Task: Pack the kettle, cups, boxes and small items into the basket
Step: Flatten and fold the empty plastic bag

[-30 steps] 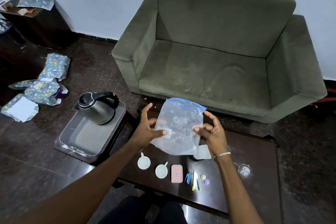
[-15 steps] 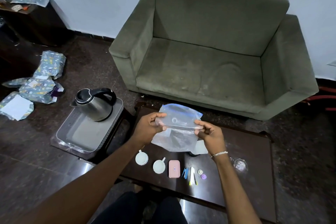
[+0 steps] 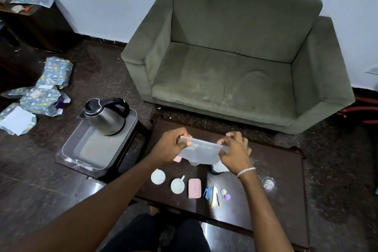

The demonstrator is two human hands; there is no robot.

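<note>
Both hands hold a clear plastic zip bag (image 3: 201, 152) by its top edge above the dark coffee table (image 3: 276, 170): my left hand (image 3: 170, 145) pinches the left corner, my right hand (image 3: 235, 150) the right corner. A steel kettle (image 3: 105, 116) with a black handle stands in the far end of the grey basket (image 3: 92, 149) left of the table. On the table's near side lie two white cups (image 3: 158, 176) (image 3: 177, 185), a pink box (image 3: 195, 188), blue clips (image 3: 207, 192), pens (image 3: 214, 196) and two small round items (image 3: 225, 194). Another pink item (image 3: 177, 159) peeks from under the bag.
A green sofa (image 3: 235, 63) faces the table. A glass dish (image 3: 269, 184) sits at the table's right. Crumpled patterned wrapping paper (image 3: 43, 92) lies on the dark floor at left. A dark cabinet (image 3: 34, 24) stands in the back left corner. My knees are below the table edge.
The bag, held upright and flat a second ago, has come down and tipped towards horizontal. Both hands have shifted to pinch its top edge at the two corners.
</note>
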